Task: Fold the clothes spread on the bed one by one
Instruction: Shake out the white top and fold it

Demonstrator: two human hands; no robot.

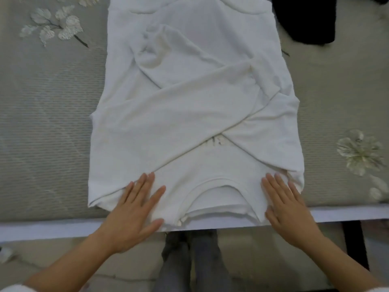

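1. A white long-sleeved top [210, 49] lies flat in the middle of the bed [42, 123]. Its neckline [219, 186] is at 6 o'clock, at the near edge of the bed, and its hem runs off toward 12 o'clock.
2. The two sleeves are folded in over the body of the top and cross each other. The upper sleeve [189, 106] runs from about 7 o'clock up to 2 o'clock. The lower sleeve [168, 55] passes under it and ends near 11 o'clock.
3. The left hand [134, 209] lies palm down on the shoulder of the top at 7 o'clock from the neckline. Its fingers are straight and a little spread, and its thumb is stretched out toward the collar. It pinches nothing and presses the cloth flat.
4. The right hand [288, 209] lies palm down on the other shoulder at 5 o'clock from the neckline. Its fingers are straight and close together, pointing toward 11 o'clock. It grips nothing and rests flat on the cloth.
5. The neckline lies bare between the two hands, which are well apart.
6. A black garment [303, 17] lies on the bed at 1 o'clock, just beside the far right edge of the white top.
7. The grey bedsheet bears a pale flower print [362, 152] at 3 o'clock and a leaf print [54, 26] at 10 o'clock.
8. The person's legs [189, 260], in grey trousers, show below the bed edge at 6 o'clock.
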